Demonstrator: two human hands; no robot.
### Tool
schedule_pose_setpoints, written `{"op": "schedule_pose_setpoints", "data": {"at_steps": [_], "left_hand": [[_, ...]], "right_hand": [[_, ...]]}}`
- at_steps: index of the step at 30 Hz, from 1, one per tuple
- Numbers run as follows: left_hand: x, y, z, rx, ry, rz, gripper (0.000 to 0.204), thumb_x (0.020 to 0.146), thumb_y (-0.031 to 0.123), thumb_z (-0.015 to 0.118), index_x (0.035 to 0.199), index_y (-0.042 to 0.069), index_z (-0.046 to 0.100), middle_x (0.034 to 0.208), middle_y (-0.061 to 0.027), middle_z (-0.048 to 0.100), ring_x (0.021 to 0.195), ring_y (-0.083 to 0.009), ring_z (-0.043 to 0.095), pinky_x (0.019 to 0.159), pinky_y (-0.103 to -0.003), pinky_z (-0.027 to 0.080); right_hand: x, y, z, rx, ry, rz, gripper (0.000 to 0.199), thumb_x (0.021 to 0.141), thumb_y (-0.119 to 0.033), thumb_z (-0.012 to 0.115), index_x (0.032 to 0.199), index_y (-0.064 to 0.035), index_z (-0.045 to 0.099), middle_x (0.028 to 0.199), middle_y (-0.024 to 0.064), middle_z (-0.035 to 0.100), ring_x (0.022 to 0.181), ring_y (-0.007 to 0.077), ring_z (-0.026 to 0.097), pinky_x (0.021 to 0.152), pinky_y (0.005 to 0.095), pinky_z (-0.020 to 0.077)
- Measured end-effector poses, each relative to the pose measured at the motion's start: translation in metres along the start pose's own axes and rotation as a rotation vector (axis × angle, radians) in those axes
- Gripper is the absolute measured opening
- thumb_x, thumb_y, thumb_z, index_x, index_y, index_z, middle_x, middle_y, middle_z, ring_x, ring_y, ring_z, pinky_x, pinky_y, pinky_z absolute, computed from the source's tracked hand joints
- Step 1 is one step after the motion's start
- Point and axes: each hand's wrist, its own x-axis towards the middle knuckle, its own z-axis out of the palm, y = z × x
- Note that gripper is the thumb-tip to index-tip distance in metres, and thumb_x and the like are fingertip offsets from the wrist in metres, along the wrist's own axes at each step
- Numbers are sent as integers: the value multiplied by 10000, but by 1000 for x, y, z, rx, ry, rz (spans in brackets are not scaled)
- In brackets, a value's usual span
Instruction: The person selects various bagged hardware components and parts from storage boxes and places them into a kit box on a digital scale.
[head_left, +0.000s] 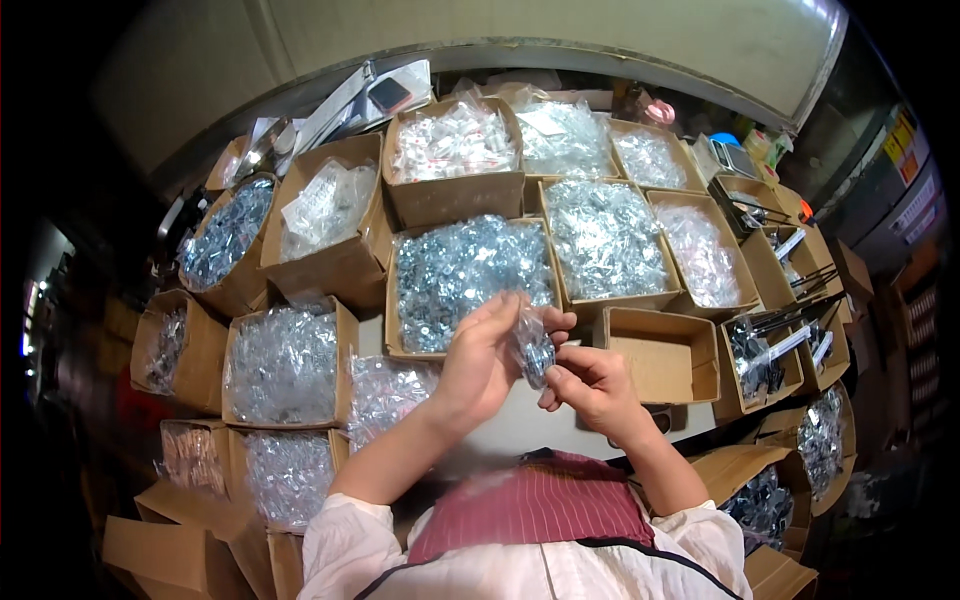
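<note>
Between my hands, over the near middle of the table, is a small clear plastic bag with shiny metal pieces inside. My left hand grips the bag's upper part between thumb and fingers. Lower down, the thumb and fingers of my right hand pinch its bottom end. Just beyond my hands stands a cardboard box heaped with loose silvery metal pieces. An open cardboard box with a bare bottom sits to the right of my right hand.
Cardboard boxes of clear bags surround the table, including one at left and one at right. At far right, small boxes hold black and white rods. A phone lies on papers at the back. A small scale stands back right.
</note>
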Motion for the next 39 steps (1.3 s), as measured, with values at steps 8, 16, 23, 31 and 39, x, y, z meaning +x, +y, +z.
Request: {"op": "schedule_pose_setpoints", "data": {"at_steps": [8, 16, 23, 31, 39], "left_hand": [[1, -13, -9, -29, 11, 22, 211, 1069, 222, 407, 1090, 58, 537, 1138, -195, 662, 1038, -267, 665, 942, -400, 550], [3, -23, -2, -64, 68, 50, 347, 1088, 271, 349, 1065, 2, 568, 1102, -184, 658, 1010, -248, 637, 933, -396, 516], [9, -34, 4, -152, 87, 27, 279, 1086, 248, 365, 1003, 49, 541, 1072, -175, 662, 981, -260, 642, 924, -404, 529], [18, -51, 2, -123, 103, 69, 219, 1071, 212, 395, 1044, 66, 556, 1067, -146, 668, 1017, -267, 654, 940, -401, 540], [22, -53, -2, -103, 113, 56, 231, 1082, 226, 374, 1053, 63, 535, 1079, -154, 665, 1037, -245, 641, 942, -394, 518]], "right_hand": [[0, -2, -2, -79, -20, -26, 191, 927, -89, 564, 872, 58, 673, 645, 79, 676, 628, 124, 688, 591, 259, 548], [-5, -3, -6, -349, 50, -148, 184, 931, -121, 604, 846, 22, 684, 643, 115, 657, 544, 174, 652, 529, 309, 504], [-7, -10, -6, -551, 133, -305, 238, 880, -213, 745, 826, 11, 685, 646, 112, 639, 510, 166, 629, 487, 298, 480], [-5, 8, -16, -678, 181, -339, 245, 855, -225, 753, 812, 2, 674, 608, 110, 607, 472, 202, 600, 453, 326, 460], [-3, 13, -27, -557, 89, -218, 278, 915, -228, 683, 778, 11, 637, 615, 129, 608, 528, 261, 620, 510, 372, 475]]}}
